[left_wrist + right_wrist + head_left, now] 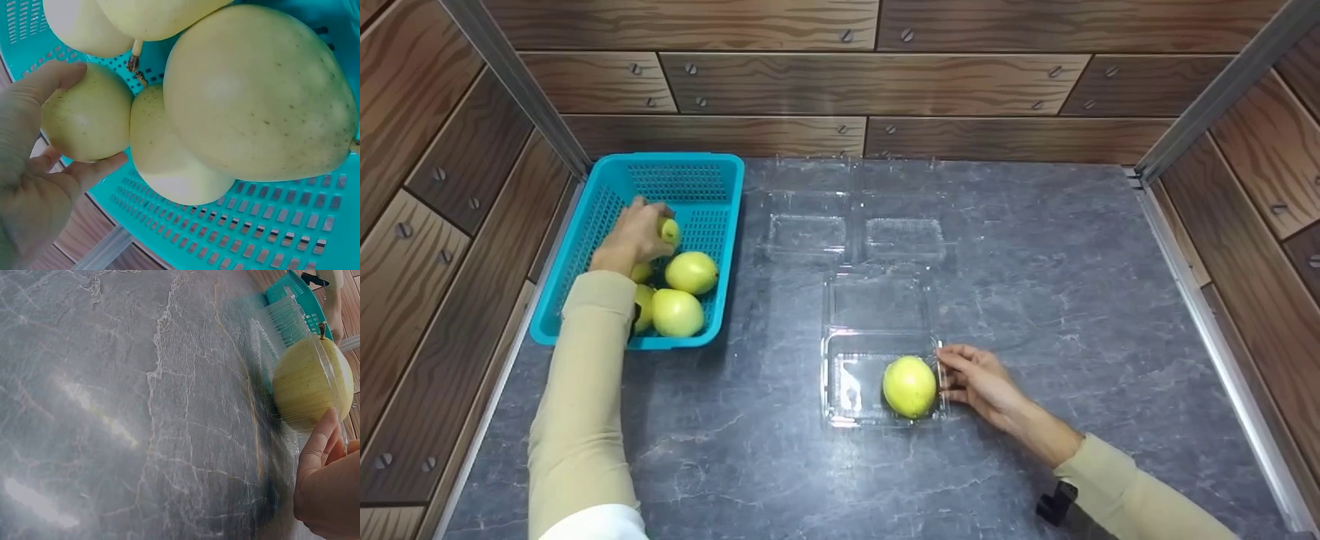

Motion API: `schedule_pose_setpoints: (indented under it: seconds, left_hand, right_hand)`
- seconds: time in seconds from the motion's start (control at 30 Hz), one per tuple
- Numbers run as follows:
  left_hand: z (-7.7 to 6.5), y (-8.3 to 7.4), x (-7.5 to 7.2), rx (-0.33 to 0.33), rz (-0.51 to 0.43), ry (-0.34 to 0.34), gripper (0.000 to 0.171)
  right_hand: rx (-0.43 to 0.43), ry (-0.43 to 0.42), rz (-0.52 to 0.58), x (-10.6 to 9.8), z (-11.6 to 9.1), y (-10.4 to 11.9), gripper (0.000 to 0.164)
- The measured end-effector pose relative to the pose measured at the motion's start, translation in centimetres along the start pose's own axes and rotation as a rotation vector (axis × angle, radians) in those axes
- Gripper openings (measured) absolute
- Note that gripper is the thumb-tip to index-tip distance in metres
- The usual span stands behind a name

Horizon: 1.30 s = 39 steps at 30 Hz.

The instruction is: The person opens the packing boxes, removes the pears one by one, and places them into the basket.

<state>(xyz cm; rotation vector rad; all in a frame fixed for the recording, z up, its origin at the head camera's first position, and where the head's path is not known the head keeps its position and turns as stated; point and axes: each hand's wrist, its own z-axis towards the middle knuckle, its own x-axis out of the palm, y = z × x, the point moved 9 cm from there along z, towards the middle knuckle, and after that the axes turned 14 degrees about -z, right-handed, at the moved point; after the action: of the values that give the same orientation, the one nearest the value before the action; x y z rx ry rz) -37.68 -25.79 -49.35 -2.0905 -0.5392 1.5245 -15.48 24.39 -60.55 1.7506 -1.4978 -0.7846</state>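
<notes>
My left hand (636, 231) reaches into the turquoise basket (733, 225). Its thumb and fingers grip a yellow-green pear (87, 112) from either side, beside the other pears there. On the right, an opened clear plastic clamshell container (859, 420) lies on the table with its lid folded back, away from me. One pear (910, 386) sits in the right part of its base. My right hand (986, 386) holds the container's right rim, with a finger (322, 433) against the clear wall close to that pear.
Several more pears (691, 272) lie in the near half of the basket. Behind the open container stand two more clear containers (808, 232), also with lids up. Wood-patterned panels (870, 82) wall in the grey marbled table (1057, 300) at the back and sides.
</notes>
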Motion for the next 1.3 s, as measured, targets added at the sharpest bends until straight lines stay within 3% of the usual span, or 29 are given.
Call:
schedule_pose_setpoints:
  seconds: [0.4, 0.67, 1.03, 1.3]
  left_hand:
    - [0.0, -0.1, 0.8, -0.049, 0.040, 0.051, 0.066]
    - [-0.4, -1.2, -0.1, -0.004, 0.032, 0.024, 0.063]
    - [-2.5, -5.3, -1.1, 0.105, 0.041, -0.043, 0.061]
    - [-3.8, -10.4, 1.2, 0.274, 0.086, -0.027, 0.061]
  right_hand:
    - [0.006, 0.004, -0.012, 0.0, 0.1, -0.1, 0.008]
    - [-0.003, 0.003, -0.016, 0.0, 0.1, -0.2, 0.008]
    - [-0.002, -0.002, -0.022, 0.0, -0.1, 0.1, 0.006]
    - [0.002, -0.007, -0.015, 0.0, -0.1, 0.1, 0.006]
